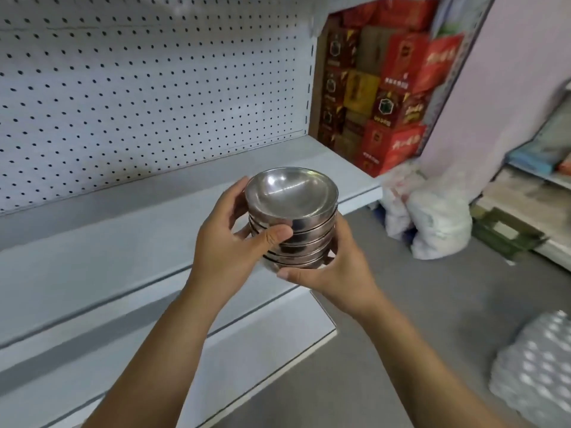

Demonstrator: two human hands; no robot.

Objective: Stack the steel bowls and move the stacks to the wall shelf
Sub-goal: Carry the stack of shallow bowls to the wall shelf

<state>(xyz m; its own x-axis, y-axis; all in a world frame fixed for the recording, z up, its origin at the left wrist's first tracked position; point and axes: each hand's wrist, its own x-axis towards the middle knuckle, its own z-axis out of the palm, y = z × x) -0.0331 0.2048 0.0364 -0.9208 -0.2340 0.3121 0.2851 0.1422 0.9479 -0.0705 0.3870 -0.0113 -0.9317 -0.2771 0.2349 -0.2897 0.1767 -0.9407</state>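
Left hand (221, 242), right hand (338, 268) grip bowls (292, 217) — five?

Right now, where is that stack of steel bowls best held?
Grip the stack of steel bowls by its ribbed sides, from left and right at once, as the left hand and right hand do. The top bowl looks tilted, so opposing grips probably steady it.

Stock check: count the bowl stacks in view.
1: a stack held between the left hand and right hand, in front of the shelf. Others may lie out of view.
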